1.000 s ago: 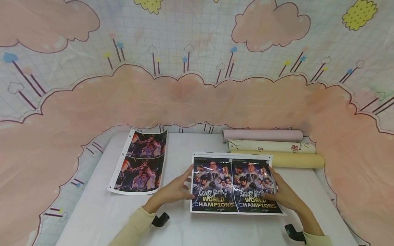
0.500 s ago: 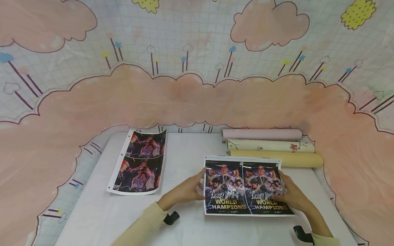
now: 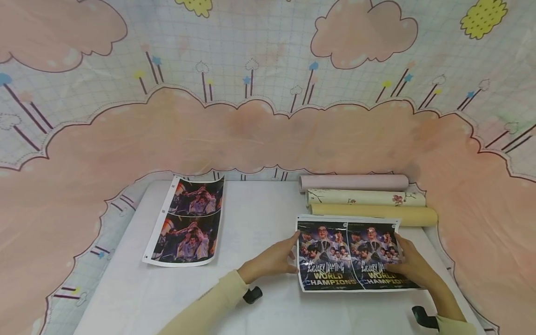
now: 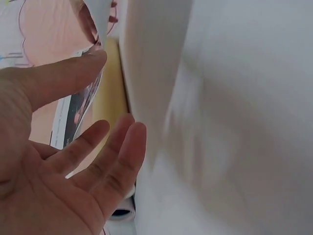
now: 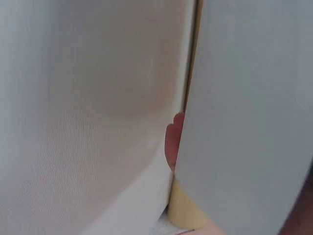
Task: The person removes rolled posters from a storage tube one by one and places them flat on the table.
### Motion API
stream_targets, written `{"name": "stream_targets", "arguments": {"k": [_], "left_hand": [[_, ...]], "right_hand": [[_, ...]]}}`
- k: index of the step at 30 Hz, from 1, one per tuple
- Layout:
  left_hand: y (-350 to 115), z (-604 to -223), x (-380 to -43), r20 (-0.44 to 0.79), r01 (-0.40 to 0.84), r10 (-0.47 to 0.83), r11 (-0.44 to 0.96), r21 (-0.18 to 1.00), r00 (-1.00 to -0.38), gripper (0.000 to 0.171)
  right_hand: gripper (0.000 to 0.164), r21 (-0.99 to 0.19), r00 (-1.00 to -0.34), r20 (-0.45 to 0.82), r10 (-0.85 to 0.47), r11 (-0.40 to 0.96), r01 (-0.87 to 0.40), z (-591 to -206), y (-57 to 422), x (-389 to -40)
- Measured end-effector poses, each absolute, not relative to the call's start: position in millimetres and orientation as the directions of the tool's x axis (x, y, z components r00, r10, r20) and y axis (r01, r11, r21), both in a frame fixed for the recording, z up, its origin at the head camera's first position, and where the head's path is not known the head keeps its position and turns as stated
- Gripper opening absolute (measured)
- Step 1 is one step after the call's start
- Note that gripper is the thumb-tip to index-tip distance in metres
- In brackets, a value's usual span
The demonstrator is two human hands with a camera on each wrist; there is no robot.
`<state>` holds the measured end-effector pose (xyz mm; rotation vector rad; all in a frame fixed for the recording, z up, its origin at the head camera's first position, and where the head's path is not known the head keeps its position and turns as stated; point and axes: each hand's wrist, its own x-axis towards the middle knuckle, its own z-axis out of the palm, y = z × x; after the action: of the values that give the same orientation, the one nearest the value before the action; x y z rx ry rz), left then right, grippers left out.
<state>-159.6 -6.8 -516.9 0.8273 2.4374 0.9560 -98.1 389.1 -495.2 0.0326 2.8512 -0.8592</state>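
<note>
A glossy printed poster sheet (image 3: pixel 326 274) with two matching panels reading "WORLD CHAMPIONS" is held tilted at the table's right side. My left hand (image 3: pixel 272 258) pinches its left edge between thumb and index finger; in the left wrist view the other fingers of the left hand (image 4: pixel 73 186) stretch out free. My right hand (image 3: pixel 414 265) grips the right edge, thumb over the printed face and fingers behind. In the right wrist view, fingertips (image 5: pixel 173 142) peek past the sheet's plain white back (image 5: pixel 239 112), which hides most of that hand.
Another printed sheet (image 3: pixel 188 244) with two stage photos lies at the table's left, its corners curling. Behind the held poster lie a yellow roll (image 3: pixel 372 214), a flowered roll (image 3: pixel 368 197) and a pink roll (image 3: pixel 353 182). A patterned cloth (image 3: pixel 251 135) rises behind the white table (image 3: pixel 259 204).
Both hands have carried the poster sheet to the right, so that it now overlaps the front of the yellow roll's right part. The left printed sheet has stayed in place.
</note>
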Motion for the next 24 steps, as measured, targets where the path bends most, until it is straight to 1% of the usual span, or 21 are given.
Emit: {"name": "stream_targets", "arguments": {"k": [6, 12, 19, 24], "left_hand": [[16.8, -520.3, -161.3, -0.122, 0.422, 0.661, 0.598, 0.682, -0.741, 0.11], [37.8, -519.9, -162.2, -0.13, 0.457, 0.671, 0.62, 0.638, -0.73, 0.111], [58.8, -521.9, -164.2, -0.135, 0.508, 0.685, 0.644, 0.572, -0.716, 0.108], [70.3, -522.4, -164.2, -0.149, 0.525, 0.695, 0.649, 0.55, -0.703, 0.103]], "right_hand": [[0.115, -0.528, -0.982, -0.187, 0.006, 0.843, 0.105, -496.6, 406.1, -101.3], [0.108, -0.522, -0.98, -0.2, 0.02, 0.844, 0.124, -498.2, 423.1, -106.3], [0.104, -0.486, -0.976, -0.216, 0.015, 0.866, 0.121, -501.2, 441.7, -115.4], [0.103, -0.478, -0.971, -0.239, 0.008, 0.87, 0.125, -505.1, 454.5, -121.2]]}}
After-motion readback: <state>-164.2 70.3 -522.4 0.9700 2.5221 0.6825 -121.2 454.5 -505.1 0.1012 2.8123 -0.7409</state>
